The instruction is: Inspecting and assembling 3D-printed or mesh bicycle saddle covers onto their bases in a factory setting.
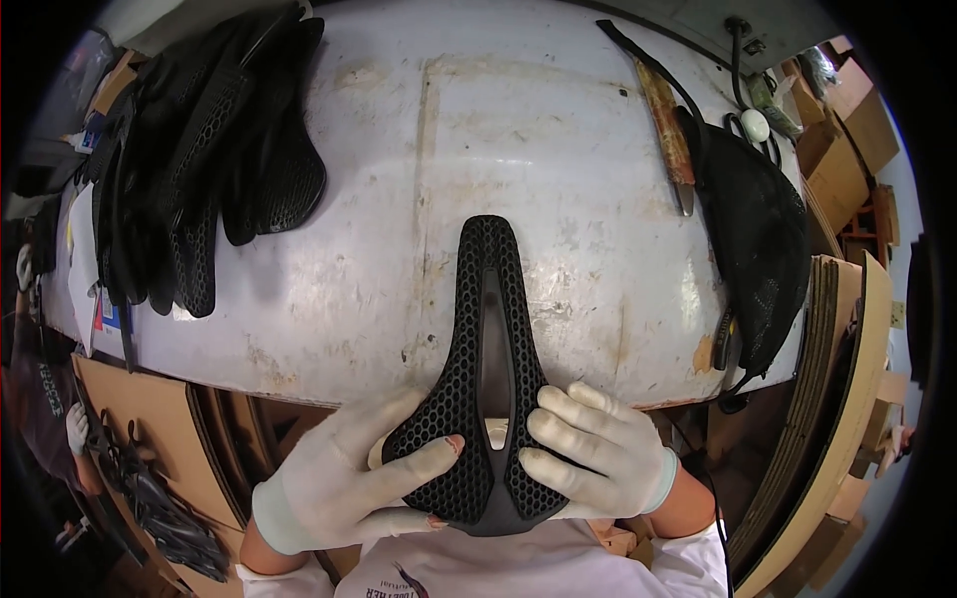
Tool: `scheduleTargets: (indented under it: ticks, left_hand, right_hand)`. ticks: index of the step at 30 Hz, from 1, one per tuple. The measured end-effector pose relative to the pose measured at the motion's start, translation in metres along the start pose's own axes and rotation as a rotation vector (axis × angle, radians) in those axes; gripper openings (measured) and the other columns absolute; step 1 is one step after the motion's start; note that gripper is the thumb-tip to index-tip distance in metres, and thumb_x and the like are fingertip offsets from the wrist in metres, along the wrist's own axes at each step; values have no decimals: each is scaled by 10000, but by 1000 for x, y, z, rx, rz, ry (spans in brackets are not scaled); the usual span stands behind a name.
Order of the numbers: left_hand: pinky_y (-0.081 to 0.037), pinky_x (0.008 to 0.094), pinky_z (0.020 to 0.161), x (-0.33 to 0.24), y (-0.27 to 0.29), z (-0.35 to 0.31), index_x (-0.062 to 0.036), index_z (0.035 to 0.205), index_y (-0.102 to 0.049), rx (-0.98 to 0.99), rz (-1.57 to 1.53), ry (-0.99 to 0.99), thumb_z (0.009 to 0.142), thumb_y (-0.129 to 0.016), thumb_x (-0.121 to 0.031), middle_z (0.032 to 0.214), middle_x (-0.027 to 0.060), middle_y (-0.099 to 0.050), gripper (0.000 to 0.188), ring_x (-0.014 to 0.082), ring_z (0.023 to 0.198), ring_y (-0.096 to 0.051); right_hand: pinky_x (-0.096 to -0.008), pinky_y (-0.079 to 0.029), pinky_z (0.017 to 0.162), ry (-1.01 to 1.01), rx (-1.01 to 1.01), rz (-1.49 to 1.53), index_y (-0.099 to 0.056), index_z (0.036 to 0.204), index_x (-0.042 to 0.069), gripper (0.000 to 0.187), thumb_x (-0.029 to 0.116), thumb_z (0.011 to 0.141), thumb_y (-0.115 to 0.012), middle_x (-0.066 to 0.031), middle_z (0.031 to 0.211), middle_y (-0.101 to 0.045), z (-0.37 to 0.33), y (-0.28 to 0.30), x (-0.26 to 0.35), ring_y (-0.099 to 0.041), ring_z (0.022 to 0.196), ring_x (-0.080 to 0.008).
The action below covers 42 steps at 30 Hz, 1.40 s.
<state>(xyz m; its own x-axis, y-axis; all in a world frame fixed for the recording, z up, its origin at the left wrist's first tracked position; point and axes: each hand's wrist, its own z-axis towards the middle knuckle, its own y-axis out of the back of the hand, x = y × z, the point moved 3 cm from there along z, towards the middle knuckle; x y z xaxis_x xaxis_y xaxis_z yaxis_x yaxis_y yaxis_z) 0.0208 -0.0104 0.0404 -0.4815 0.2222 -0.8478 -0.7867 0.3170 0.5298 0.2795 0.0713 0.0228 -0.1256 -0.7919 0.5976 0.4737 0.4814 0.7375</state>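
Note:
A black bicycle saddle point(530, 373) with a honeycomb lattice surface and a long central slot lies between my gloved hands, its narrow nose pointing away from me over the white table. My left hand point(361, 476) grips the wide rear on the left, with thumb and a finger over the lattice and bare fingertips showing through the glove. On the right side, my right hand point(594, 445) holds the other wing, its fingers curled over the top. What lies under the saddle is mostly hidden.
Several black saddles point(209, 149) are piled at the table's far left. To the right lie a wooden-handled tool point(666, 125) and a black mesh bag point(755, 239). Cardboard sheets point(819, 399) stand beside the table point(369, 249). Another person's gloved hand point(78, 429) shows at far left.

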Motion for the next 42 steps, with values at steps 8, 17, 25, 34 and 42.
scheduleTargets:
  ticks: [8, 17, 25, 34, 42]
  left_hand:
    - [-535, 528, 1021, -6, -1, 1, -93, 1407, -655, 63, 109, 11, 815, -822, -383, 1409, 305, -535, 680, 476, 1228, -621]
    - [-513, 529, 1065, 14, -42, -21, -115, 1485, -572, -84, -61, 31, 764, -933, -404, 1495, 439, -425, 856, 589, 1315, -554]
    - [-621, 458, 915, -3, -45, -14, -119, 1183, -764, -200, 607, -20, 836, -791, -161, 1296, 228, -656, 351, 438, 1175, -676]
    - [-642, 374, 876, 1, -53, -14, -127, 1158, -754, -130, 469, -107, 891, -681, -109, 1302, 125, -670, 278, 347, 1193, -667]
    - [-510, 510, 1077, 39, -54, -30, 36, 1487, -523, -261, -104, -119, 796, -884, -490, 1380, 256, -595, 941, 476, 1258, -602]
  right_hand:
    - [-449, -541, 1026, -27, 1, -6, -728, 1123, 54, 330, 212, 836, -692, -153, 1199, -696, 0, 0, 3, -686, 1174, -346]
    - [-447, -536, 1033, -24, -14, 14, -728, 1145, 49, 341, 179, 837, -665, -149, 1232, -691, -5, -4, 2, -680, 1185, -343]
    - [-463, -530, 1035, 5, 6, 34, -720, 1176, 43, 383, 257, 865, -650, -157, 1254, -677, -12, -10, -2, -660, 1208, -362]
    - [-464, -530, 1060, 20, 13, 66, -732, 1237, 61, 395, 265, 916, -628, -164, 1267, -699, -17, -12, -6, -657, 1242, -358]
    - [-459, -552, 1056, 14, -57, 53, -721, 1192, 90, 350, 245, 881, -686, -128, 1284, -676, -18, -17, -9, -656, 1239, -342]
